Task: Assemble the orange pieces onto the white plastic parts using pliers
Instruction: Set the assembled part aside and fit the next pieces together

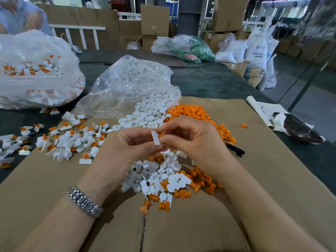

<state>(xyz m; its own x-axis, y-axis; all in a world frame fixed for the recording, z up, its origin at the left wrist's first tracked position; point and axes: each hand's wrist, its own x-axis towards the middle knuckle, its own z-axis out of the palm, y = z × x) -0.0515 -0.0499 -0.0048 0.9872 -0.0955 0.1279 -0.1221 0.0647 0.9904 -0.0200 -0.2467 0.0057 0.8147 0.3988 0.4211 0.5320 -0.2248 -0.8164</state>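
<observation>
Both hands are up over the brown cardboard sheet (pixel 254 179): left hand (pixel 125 146) pinches a small flat white plastic part (pixel 155 138) upright, right hand (pixel 192 140) curls its fingertips on an orange piece (pixel 161 134) right against it. Black-handled pliers (pixel 235 149) lie just right.

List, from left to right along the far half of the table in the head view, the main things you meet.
Bag of finished pieces → bag of white parts → orange pile → paper roll
</observation>
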